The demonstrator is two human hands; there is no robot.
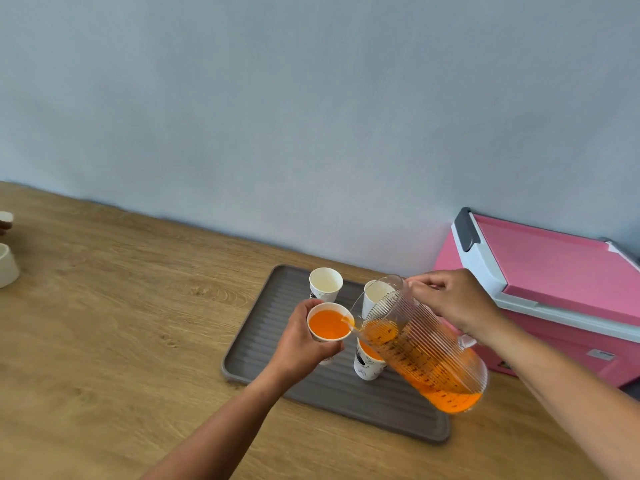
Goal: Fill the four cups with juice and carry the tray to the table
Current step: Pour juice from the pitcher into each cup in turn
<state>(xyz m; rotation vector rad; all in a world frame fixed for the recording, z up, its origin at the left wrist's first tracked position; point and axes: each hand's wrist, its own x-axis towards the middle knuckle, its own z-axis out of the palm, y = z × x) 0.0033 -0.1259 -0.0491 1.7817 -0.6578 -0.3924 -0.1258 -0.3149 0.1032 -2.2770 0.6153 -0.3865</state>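
- Ribbed clear plastic of the pitcher [420, 344] hides much of the two right-hand cups: the far right cup [375, 296] shows only its white inside, and the near right cup [367, 365] shows a sliver of orange juice at its rim; how full it is cannot be told.
- Two pale, rounded things [6, 251] at the left edge of the desk [121, 323] are cut off by the frame and cannot be identified.
- Beside the tray on the right stands a pink cooler box [554, 282] with a white rim and a grey latch, close behind the right hand [453, 303].
- Right fingers are curled shut around the pitcher's handle, the pitcher tilted with its spout at the held cup [329, 325].
- Left hand [301, 337] wraps its fingers around that cup, held above the grey ridged tray [256, 344]; it is nearly full of orange juice.
- Far left cup [325, 284] stands upright on the tray, empty and white inside.
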